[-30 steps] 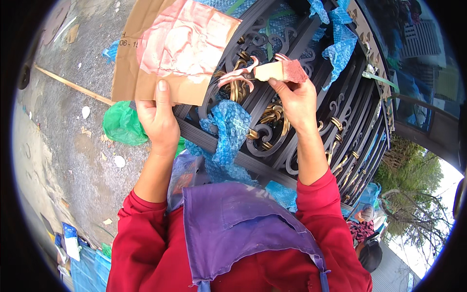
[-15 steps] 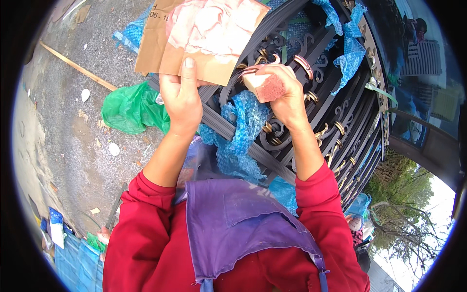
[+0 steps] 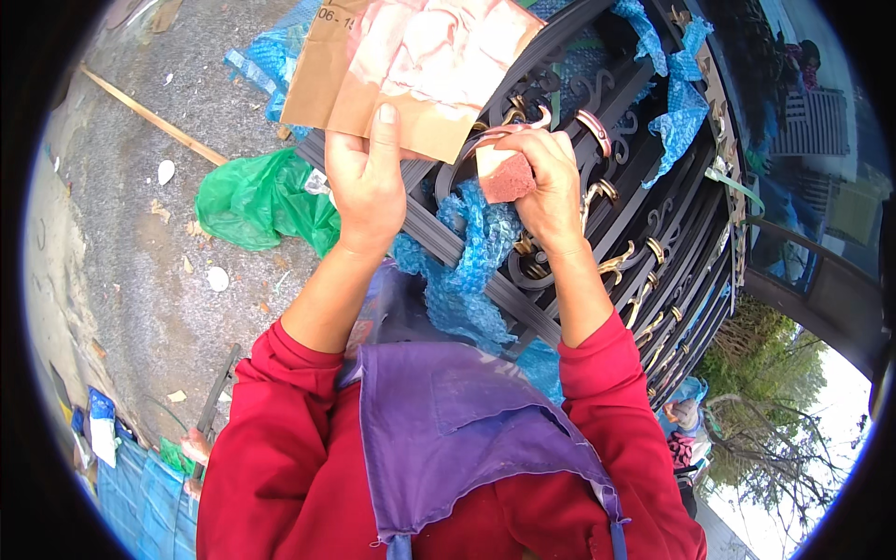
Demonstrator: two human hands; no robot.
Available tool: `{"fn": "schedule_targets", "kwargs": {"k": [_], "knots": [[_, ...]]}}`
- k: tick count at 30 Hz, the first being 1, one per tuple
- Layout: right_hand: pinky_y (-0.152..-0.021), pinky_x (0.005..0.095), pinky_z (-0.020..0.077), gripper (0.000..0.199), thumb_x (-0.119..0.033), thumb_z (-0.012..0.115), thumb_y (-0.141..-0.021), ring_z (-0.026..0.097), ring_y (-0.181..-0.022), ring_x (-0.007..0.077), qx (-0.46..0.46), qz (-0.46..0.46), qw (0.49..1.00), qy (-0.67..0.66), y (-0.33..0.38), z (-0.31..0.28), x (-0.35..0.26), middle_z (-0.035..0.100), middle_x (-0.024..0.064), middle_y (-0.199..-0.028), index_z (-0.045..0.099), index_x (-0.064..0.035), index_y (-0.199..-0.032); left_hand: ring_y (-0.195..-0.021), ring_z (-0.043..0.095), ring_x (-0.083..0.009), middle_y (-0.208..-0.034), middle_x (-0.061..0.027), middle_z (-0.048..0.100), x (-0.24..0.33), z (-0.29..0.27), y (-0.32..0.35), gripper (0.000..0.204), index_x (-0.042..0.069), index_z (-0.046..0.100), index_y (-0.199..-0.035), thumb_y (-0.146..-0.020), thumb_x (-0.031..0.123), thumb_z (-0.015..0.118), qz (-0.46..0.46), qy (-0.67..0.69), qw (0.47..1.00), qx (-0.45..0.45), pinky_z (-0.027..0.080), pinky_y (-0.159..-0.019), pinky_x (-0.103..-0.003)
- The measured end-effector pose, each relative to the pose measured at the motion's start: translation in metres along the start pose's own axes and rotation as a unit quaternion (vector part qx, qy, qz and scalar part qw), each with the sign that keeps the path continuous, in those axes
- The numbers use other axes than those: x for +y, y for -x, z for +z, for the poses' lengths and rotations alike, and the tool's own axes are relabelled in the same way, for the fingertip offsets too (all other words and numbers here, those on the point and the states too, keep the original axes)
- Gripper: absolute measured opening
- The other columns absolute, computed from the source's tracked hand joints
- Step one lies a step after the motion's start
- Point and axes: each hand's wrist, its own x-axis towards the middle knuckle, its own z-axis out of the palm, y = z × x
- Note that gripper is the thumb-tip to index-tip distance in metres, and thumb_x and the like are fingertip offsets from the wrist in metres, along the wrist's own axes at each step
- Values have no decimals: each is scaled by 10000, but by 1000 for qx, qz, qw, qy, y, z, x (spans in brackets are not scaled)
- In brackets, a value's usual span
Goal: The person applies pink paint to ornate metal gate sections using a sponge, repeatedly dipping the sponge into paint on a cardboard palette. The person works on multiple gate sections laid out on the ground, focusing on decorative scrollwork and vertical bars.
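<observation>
My left hand (image 3: 369, 182) grips the lower edge of a brown cardboard sheet (image 3: 411, 65) smeared with pinkish paint, thumb on top. My right hand (image 3: 546, 182) holds a small reddish sponge block (image 3: 504, 177) just right of the cardboard, pressed near a curled scroll of a black wrought-iron gate (image 3: 644, 215) with gold ornaments. Blue bubble wrap (image 3: 471, 271) hangs from the gate bars below both hands. I wear red sleeves and a purple apron.
A crumpled green plastic bag (image 3: 261, 201) lies on the grey gravel ground (image 3: 140, 261) at left. A long wooden stick (image 3: 149, 117) lies farther left. More blue wrap (image 3: 677, 112) clings to the gate's upper right. Blue sheeting (image 3: 140, 495) is at lower left.
Both hands drew closer to me and together. The sponge hand moved left and down toward the cardboard's edge, and the view shifted so the cardboard sits higher.
</observation>
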Motion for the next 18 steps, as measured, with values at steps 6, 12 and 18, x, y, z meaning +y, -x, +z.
{"fn": "schedule_targets", "kwargs": {"k": [6, 12, 18], "knots": [[-829, 320, 447, 371, 74, 737, -633, 562, -934, 244, 5, 13, 1000, -28, 3, -8, -5, 662, 43, -957, 660, -105, -949, -1012, 589, -145, -1164, -118, 578, -2, 0, 0, 349, -62, 433, -1272, -999, 146, 495, 4, 18, 1000, 4, 507, -824, -274], [-861, 318, 451, 330, 106, 701, -690, 587, -961, 233, 35, 98, 994, -26, -1, -13, 7, 672, 60, -988, 656, -72, -965, -1002, 600, -151, -1167, -127, 578, -4, -2, -1, 348, -67, 435, -1270, -999, 145, 491, 23, -46, 999, 9, 521, -813, -271], [-864, 326, 445, 259, -16, 706, -789, 588, -948, 229, 2, 119, 990, -70, -14, -15, 4, 640, 76, -982, 652, -26, -1043, -876, 661, -185, -1134, -149, 581, 0, 5, -2, 348, -68, 416, -1262, -1007, 165, 465, 17, 14, 1000, 12, 596, -660, -292]]}}
